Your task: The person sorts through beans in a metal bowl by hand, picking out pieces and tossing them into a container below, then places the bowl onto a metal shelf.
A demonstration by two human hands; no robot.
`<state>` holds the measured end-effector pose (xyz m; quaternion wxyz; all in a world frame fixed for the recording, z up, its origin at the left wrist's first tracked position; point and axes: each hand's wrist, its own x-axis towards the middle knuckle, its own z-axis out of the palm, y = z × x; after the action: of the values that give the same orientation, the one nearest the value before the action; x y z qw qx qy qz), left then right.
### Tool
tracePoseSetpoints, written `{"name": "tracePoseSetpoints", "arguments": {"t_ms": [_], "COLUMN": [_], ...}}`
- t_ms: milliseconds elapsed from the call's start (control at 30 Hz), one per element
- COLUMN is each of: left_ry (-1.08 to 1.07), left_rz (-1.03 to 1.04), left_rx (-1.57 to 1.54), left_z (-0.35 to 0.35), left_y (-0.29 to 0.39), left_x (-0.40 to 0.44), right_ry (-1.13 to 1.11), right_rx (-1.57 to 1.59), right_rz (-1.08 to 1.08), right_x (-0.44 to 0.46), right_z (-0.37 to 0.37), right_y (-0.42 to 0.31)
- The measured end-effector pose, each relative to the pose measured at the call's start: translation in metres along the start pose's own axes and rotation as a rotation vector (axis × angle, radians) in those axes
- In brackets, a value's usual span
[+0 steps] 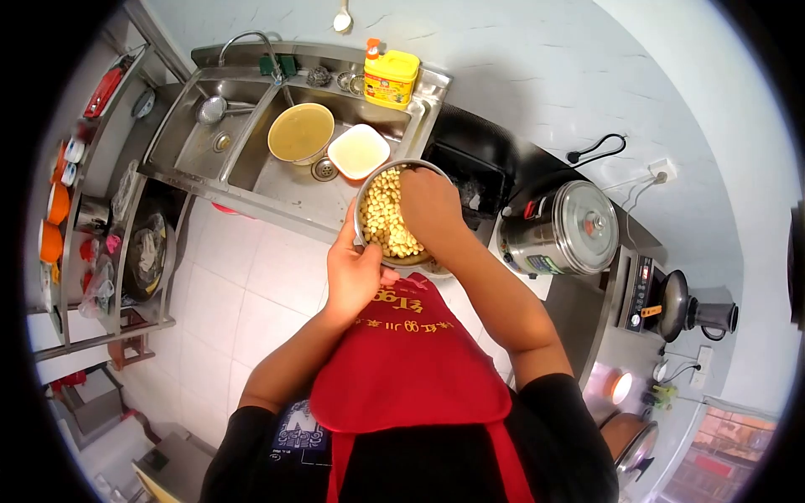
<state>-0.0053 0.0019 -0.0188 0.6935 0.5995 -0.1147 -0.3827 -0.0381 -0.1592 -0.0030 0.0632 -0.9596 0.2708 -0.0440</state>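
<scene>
A round metal bowl (359, 225) full of pale yellow soybeans (384, 214) is held up in front of the red apron, near the sink's front edge. My left hand (354, 272) is closed around its near left side, with the thumb by the rim. From the right, my right hand (430, 205) reaches down into the bowl among the beans. Its back faces me and its fingertips are hidden, so whether they grip any beans does not show.
Beyond the bowl is a steel double sink (277, 197) with a tan basin (302, 134) and a white square container (359, 151). A yellow jug (391, 80) stands behind. To the right are a black tray (470, 180) and a lidded steel pot (558, 230); shelves (126, 180) line the left.
</scene>
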Motion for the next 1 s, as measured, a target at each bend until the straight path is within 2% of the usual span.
{"name": "tracePoseSetpoints", "arguments": {"t_ms": [167,233,267,333,367,400,467,567,733,833,1000], "left_ry": [-0.005,-0.009,-0.008,-0.009,-0.012,-0.010,-0.012,-0.020,-0.008,0.005,0.019], "left_rz": [-0.030,0.001,0.001,-0.009,-0.010,-0.012,-0.011,-0.010,-0.007,-0.025,-0.043], "left_rx": [0.042,0.020,0.019,0.018,0.019,0.017,0.019,0.012,0.008,0.021,0.004], "left_z": [-0.001,0.000,0.000,0.000,0.001,0.001,0.002,0.003,0.002,0.002,0.003], "left_y": [0.003,0.004,0.004,0.004,0.003,0.003,0.004,0.006,0.007,0.012,0.012], "left_x": [-0.002,-0.001,0.000,0.000,0.000,0.000,0.000,-0.001,0.000,-0.001,-0.001], "right_ry": [0.169,0.374,0.373,0.191,0.110,0.114,-0.019,0.018,0.059,0.282,0.302], "right_rx": [0.221,0.425,0.425,0.922,1.105,1.105,1.438,1.627,1.700,1.600,1.336], "right_rz": [0.010,-0.115,-0.117,0.167,0.228,0.233,0.311,0.334,0.336,0.362,0.498], "right_x": [-0.015,-0.023,-0.027,-0.040,-0.040,-0.041,-0.043,-0.049,-0.069,-0.078,-0.090], "right_z": [-0.003,-0.006,-0.010,-0.023,-0.029,-0.034,-0.043,-0.046,-0.048,-0.032,0.013], "right_y": [0.008,0.015,0.017,0.019,0.021,0.024,0.030,0.040,0.072,0.102,0.155]}}
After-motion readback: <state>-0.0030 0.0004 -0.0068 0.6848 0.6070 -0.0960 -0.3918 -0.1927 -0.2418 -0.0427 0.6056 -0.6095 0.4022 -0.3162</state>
